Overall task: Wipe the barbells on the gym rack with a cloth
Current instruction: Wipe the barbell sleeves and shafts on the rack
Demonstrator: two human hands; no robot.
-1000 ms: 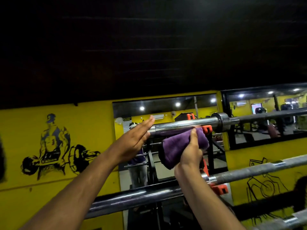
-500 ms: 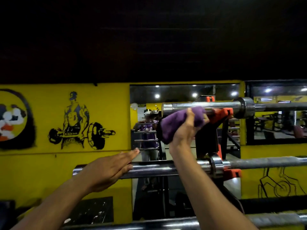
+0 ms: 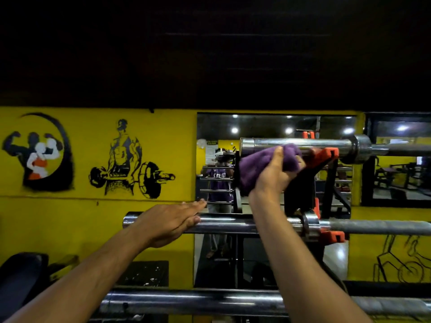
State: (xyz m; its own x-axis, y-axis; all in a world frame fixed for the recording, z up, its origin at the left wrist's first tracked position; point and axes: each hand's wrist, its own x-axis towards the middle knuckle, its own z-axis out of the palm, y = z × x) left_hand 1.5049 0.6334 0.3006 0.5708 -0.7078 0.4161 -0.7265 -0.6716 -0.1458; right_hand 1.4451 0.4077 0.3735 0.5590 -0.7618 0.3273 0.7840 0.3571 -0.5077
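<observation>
Three chrome barbells lie across a black rack with orange hooks [image 3: 328, 153]. My right hand [image 3: 272, 177] grips a purple cloth [image 3: 254, 167] against the underside of the top barbell [image 3: 300, 143], near its left sleeve end. My left hand [image 3: 172, 221] lies flat with straight fingers on the left sleeve of the middle barbell [image 3: 228, 224]. The bottom barbell [image 3: 198, 301] runs across the foreground under both forearms.
A yellow wall [image 3: 93, 217] with black bodybuilder murals stands behind the rack. A mirror [image 3: 256, 127] behind the bars reflects ceiling lights and a person in a purple shirt. A dark window [image 3: 401, 164] sits at the right. A black padded shape [image 3: 21, 273] sits lower left.
My left hand dropped from the end of the top barbell to the middle barbell's sleeve. My right hand slid the cloth leftward along the top barbell. The view tilted down.
</observation>
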